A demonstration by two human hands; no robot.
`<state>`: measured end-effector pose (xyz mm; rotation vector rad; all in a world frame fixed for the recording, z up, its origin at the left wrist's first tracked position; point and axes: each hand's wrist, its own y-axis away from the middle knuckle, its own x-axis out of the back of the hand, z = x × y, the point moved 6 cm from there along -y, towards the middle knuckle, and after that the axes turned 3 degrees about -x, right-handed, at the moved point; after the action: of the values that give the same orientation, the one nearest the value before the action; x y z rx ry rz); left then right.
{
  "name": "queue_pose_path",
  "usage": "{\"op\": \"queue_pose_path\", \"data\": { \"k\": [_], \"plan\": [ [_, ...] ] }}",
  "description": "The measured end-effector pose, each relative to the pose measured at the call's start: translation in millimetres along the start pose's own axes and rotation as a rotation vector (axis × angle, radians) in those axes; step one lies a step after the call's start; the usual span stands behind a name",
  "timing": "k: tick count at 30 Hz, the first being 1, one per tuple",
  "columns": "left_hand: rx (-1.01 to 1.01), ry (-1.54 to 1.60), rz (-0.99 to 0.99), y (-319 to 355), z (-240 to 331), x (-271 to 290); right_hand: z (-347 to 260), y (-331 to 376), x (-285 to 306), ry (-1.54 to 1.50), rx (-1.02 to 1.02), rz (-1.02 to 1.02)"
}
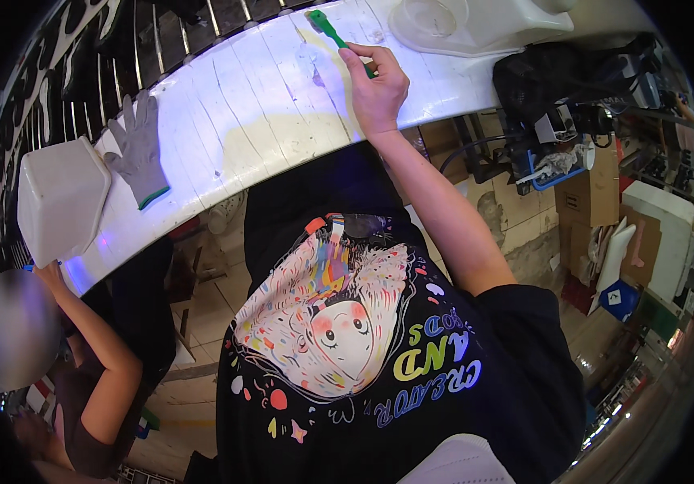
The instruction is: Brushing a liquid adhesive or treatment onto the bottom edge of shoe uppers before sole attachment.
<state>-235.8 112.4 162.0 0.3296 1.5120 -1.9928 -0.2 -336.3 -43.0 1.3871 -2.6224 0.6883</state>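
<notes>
My right hand [379,85] is closed around the handle of a slim green brush [331,31] that looks like a toothbrush. The brush's small head lies to the upper left, over the far part of a white worktop [258,97]. Beside it are smudges and a small clear scrap on the surface. My left hand is not visible. A grey glove [135,145] with a green cuff lies flat at the left of the worktop, fingers pointing away.
An upturned whitish bin-like tub [60,198] stands at the left end, next to a co-worker's hand [51,278]. Another white moulded piece [476,28] sits at the far right. Metal rods and black parts line the far edge. A black bag [557,77] and cardboard boxes [585,189] are on the right.
</notes>
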Motion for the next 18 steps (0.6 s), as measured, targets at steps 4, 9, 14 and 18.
{"op": "queue_pose_path", "data": {
  "k": [4,9,14,18],
  "plan": [
    [-0.064,-0.043,0.025,-9,0,-2,0,0,3,-0.004,-0.021,0.005],
    [-0.123,-0.092,0.054,-11,2,-7,4,4,6,-0.003,-0.049,-0.002],
    [-0.178,-0.142,0.083,-15,4,-16,-3,1,3,0.003,-0.035,-0.012],
    [-0.245,-0.190,0.105,-22,5,-22,-1,-1,1,-0.026,-0.048,-0.006]
  ]
}}
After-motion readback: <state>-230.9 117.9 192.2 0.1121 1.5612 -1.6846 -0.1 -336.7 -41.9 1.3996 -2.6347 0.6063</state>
